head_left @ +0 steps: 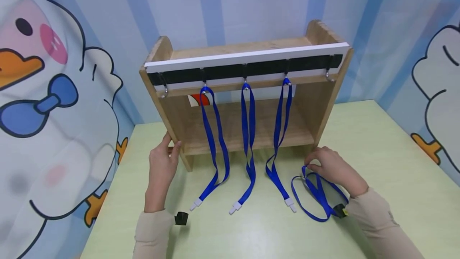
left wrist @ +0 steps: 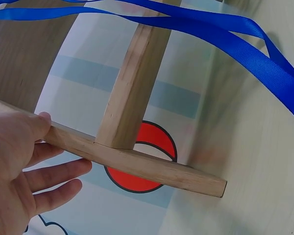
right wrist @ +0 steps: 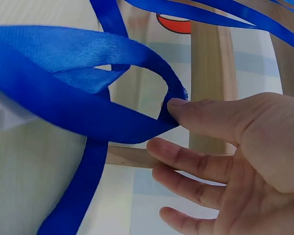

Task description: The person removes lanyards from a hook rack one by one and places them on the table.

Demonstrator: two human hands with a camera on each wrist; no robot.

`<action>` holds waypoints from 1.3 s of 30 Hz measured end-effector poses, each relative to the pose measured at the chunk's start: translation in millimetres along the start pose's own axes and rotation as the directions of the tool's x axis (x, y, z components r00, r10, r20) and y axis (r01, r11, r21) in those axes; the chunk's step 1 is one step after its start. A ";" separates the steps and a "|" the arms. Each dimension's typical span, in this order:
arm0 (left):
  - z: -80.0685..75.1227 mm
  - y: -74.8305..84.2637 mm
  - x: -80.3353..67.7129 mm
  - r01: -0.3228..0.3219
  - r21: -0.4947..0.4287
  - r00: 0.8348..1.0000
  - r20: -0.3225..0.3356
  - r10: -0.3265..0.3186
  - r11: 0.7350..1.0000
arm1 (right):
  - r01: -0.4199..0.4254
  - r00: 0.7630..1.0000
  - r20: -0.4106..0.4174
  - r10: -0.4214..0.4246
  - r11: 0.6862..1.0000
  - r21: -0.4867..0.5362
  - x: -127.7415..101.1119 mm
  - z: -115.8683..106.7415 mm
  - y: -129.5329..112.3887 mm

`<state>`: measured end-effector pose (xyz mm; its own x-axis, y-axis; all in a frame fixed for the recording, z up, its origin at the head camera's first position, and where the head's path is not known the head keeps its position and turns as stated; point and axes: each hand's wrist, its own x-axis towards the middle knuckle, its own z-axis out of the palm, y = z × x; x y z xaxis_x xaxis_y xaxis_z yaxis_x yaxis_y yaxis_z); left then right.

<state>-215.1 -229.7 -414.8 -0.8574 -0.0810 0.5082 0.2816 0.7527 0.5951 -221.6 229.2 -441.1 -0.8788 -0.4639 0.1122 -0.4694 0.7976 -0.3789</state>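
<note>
A wooden rack (head_left: pixel 323 103) stands at the back of the pale green table (head_left: pixel 395 163), and a black hook rail (head_left: pixel 266 67) runs across its front. Three blue lanyards (head_left: pixel 248 131) hang from the middle hooks, their white ends trailing on the table. My left hand (head_left: pixel 171 143) is at the rack's left side panel (left wrist: pixel 137 164), thumb against the wood and fingers straight (left wrist: pixel 59 171). Near the rack's right foot, my right hand (head_left: pixel 310 165) pinches the loop of a loose blue lanyard (head_left: pixel 316 195) that lies on the table. In the right wrist view the thumb (right wrist: pixel 196 115) presses that strap (right wrist: pixel 63 88).
The outermost hooks, left (head_left: pixel 164 90) and right (head_left: pixel 329 76), are bare. Cartoon-duck backdrop walls (head_left: pixel 54 111) close in the table on the left, back and right. A black clip (head_left: pixel 339 210) on the loose lanyard lies by my right wrist.
</note>
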 end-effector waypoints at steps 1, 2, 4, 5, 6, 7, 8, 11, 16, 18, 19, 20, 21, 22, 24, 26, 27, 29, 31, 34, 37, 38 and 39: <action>-0.1 0.2 0.1 0.000 -0.002 1.000 0.003 0.000 1.000 | -0.007 1.000 0.002 0.007 1.000 0.003 0.0 0.7 0.1; -0.2 0.5 0.0 0.001 -0.007 1.000 0.005 -0.001 1.000 | -0.012 1.000 0.007 0.012 1.000 0.006 0.2 1.5 0.5; -0.5 1.1 -0.3 0.001 -0.015 1.000 0.009 -0.001 1.000 | -0.028 0.999 0.017 0.028 1.000 0.011 0.4 2.7 0.6; -0.6 1.2 -0.4 0.000 -0.019 1.000 0.009 0.000 1.000 | -0.033 0.999 0.020 0.033 0.999 0.014 0.4 3.3 0.8; -0.8 1.3 -0.5 0.000 -0.023 1.000 0.008 0.000 1.000 | -0.037 0.999 0.023 0.036 0.999 0.016 0.7 3.8 1.1; -1.1 1.6 -0.5 -0.002 -0.024 1.000 0.009 0.002 1.000 | -0.038 0.999 0.024 0.038 0.999 0.016 1.1 4.5 1.7; -1.2 1.7 -0.5 -0.001 -0.026 1.000 0.007 0.002 1.000 | -0.038 0.999 0.023 0.038 0.999 0.016 1.3 4.9 1.8; -1.1 2.0 -0.2 -0.004 -0.024 1.000 0.004 0.004 1.000 | -0.031 0.999 0.017 0.031 0.999 0.013 1.2 5.4 1.4; 0.6 3.2 0.0 -0.012 -0.018 1.000 0.000 0.012 1.000 | -0.040 0.999 0.019 0.040 0.999 0.002 -1.1 1.5 -2.3; 1.1 3.6 0.2 -0.015 -0.021 1.000 0.000 0.015 1.000 | -0.051 0.998 0.020 0.051 0.999 0.002 -1.7 -1.1 -4.3; 1.2 3.8 0.3 -0.016 -0.022 1.000 0.001 0.016 1.000 | -0.056 0.998 0.019 0.056 0.998 0.001 -1.9 -2.1 -5.0; 1.3 4.1 0.6 -0.016 -0.022 1.000 0.001 0.016 1.000 | -0.058 0.998 0.018 0.058 0.998 0.000 -2.1 -3.2 -6.0; 1.3 4.3 0.5 -0.013 -0.021 1.000 0.002 0.013 1.000 | -0.061 0.998 0.018 0.061 0.998 -0.001 -2.4 -4.1 -6.9; 1.2 4.5 0.5 -0.010 -0.021 1.000 0.002 0.011 1.000 | -0.061 0.998 0.017 0.061 0.998 -0.001 -2.7 -5.2 -8.0; 1.0 5.0 0.4 -0.003 -0.022 1.000 0.005 0.003 1.000 | -0.060 0.998 0.007 0.060 0.998 0.004 -3.9 -7.9 -11.0; 1.1 5.1 0.2 0.006 -0.021 1.000 0.010 -0.005 1.000 | -0.051 0.999 -0.013 0.051 0.999 0.014 -5.7 -11.7 -15.3; 1.3 4.9 0.0 0.008 -0.022 1.000 0.013 -0.007 1.000 | -0.045 0.999 -0.025 0.045 0.999 0.021 -6.6 -14.0 -17.5; 1.7 4.2 -0.3 0.009 -0.023 1.000 0.018 -0.009 1.000 | -0.027 0.998 -0.053 0.028 0.999 0.028 -8.5 -19.5 -22.4; 2.1 3.3 -0.6 0.004 -0.026 1.000 0.018 -0.003 1.000 | -0.007 0.997 -0.077 0.009 1.000 0.028 -9.2 -25.2 -26.1; 2.1 1.8 -0.7 -0.013 -0.030 1.000 0.005 0.013 0.999 | 0.014 0.995 -0.102 -0.012 1.000 0.022 -7.6 -34.6 -31.7; 1.6 0.3 0.1 -0.033 -0.030 0.999 -0.011 0.032 0.999 | 0.021 0.994 -0.112 -0.019 1.000 0.016 -4.1 -44.3 -39.0; 1.3 -0.1 0.4 -0.037 -0.029 0.999 -0.014 0.037 0.999 | 0.020 0.993 -0.113 -0.018 1.000 0.014 -3.1 -47.3 -41.6; 1.2 -0.5 0.6 -0.039 -0.027 0.999 -0.014 0.039 0.999 | 0.017 0.993 -0.114 -0.016 1.000 0.013 -2.5 -50.3 -44.5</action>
<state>-216.3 -229.3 -415.5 -0.8397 -0.0607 0.5397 0.3267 0.7374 0.5912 -203.0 214.2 -378.3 -0.8754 -0.4292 0.2224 -0.4833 0.7846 -0.3883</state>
